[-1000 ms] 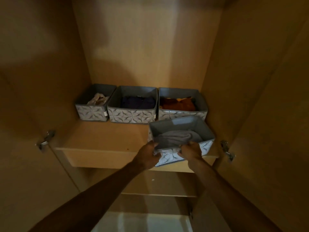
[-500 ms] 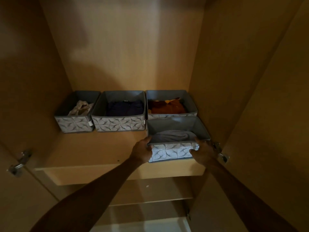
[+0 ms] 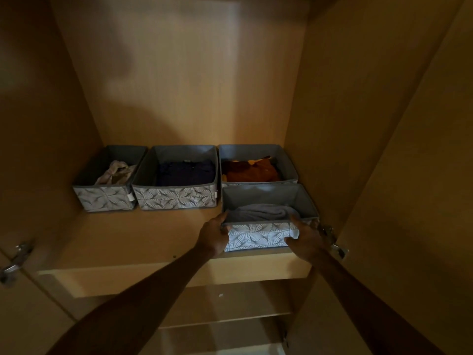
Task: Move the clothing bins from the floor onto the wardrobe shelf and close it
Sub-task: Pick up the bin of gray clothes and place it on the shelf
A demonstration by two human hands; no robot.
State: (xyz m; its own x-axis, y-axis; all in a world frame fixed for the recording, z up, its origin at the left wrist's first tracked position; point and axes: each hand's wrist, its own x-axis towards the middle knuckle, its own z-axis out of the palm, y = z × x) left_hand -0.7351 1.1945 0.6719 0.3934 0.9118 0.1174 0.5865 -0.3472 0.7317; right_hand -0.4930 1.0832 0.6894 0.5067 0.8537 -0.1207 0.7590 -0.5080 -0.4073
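Orange-clothes bin (image 3: pixel 256 152): front mostly hidden

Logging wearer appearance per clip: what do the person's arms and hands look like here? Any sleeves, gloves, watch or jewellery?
The left forearm and right forearm are bare down to the frame's edge; no sleeve shows. The left hand and right hand are ungloved. No watch, band or ring is visible, though the light is dim.
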